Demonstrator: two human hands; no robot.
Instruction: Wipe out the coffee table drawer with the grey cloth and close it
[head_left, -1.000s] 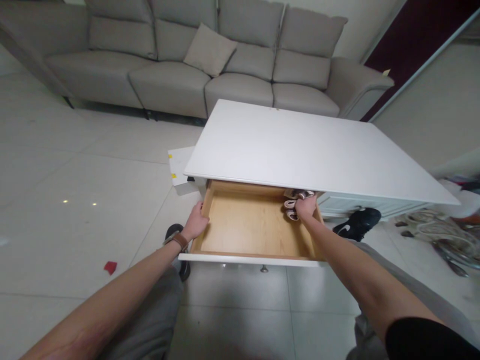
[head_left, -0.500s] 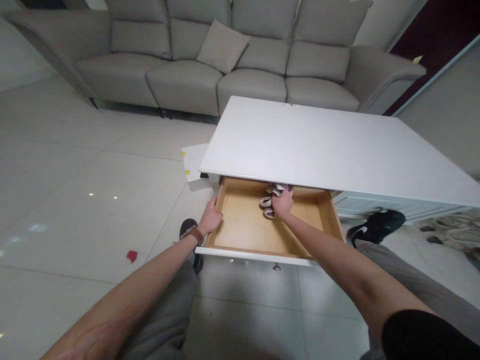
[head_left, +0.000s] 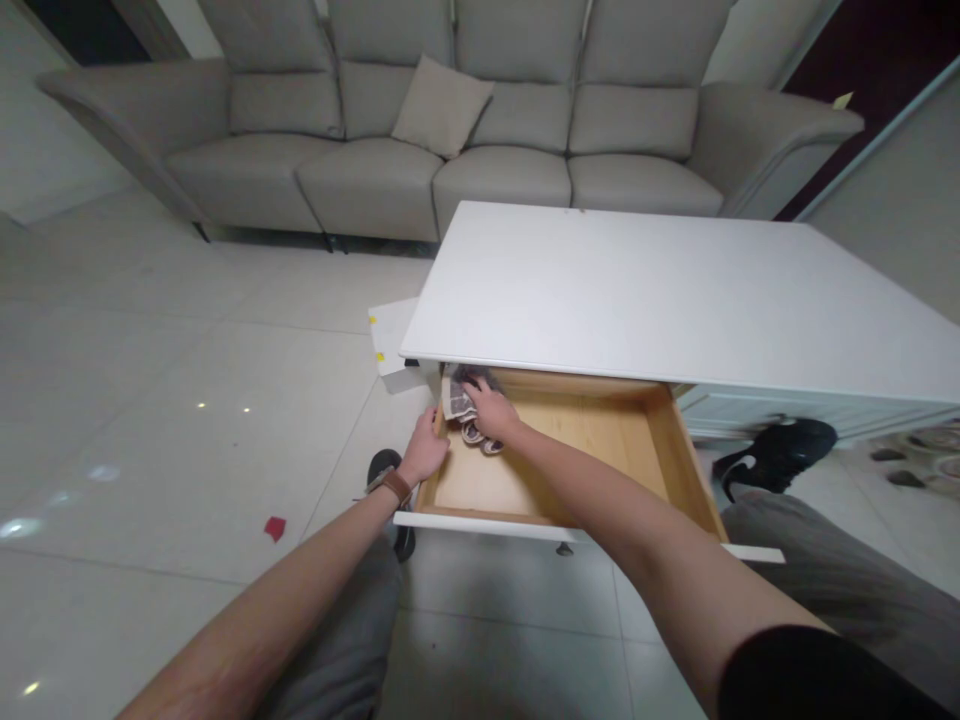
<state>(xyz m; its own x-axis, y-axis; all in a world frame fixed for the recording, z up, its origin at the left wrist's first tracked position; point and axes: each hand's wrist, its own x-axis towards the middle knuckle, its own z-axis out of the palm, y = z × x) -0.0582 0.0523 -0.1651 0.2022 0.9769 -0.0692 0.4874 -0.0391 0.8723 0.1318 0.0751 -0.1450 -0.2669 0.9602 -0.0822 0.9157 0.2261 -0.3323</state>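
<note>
A pulled-out wooden drawer with a white front juts from the white coffee table. My left hand is closed over the drawer's left side wall, a brown band around the wrist. Inside the drawer, at its back left corner, my right hand grips a folded, brown-and-white patterned cloth. The cloth's rolled folds show below the fingers, against the drawer bottom. Part of it lies hidden under my hand.
A grey sofa with a beige cushion stands behind the table. On the floor, a white box sits left of the table and a red scrap lies farther left. My black shoe is at the right.
My right hand has slid the cloth left across the drawer, from near its middle to the back left corner. My left hand stays on the side wall.
</note>
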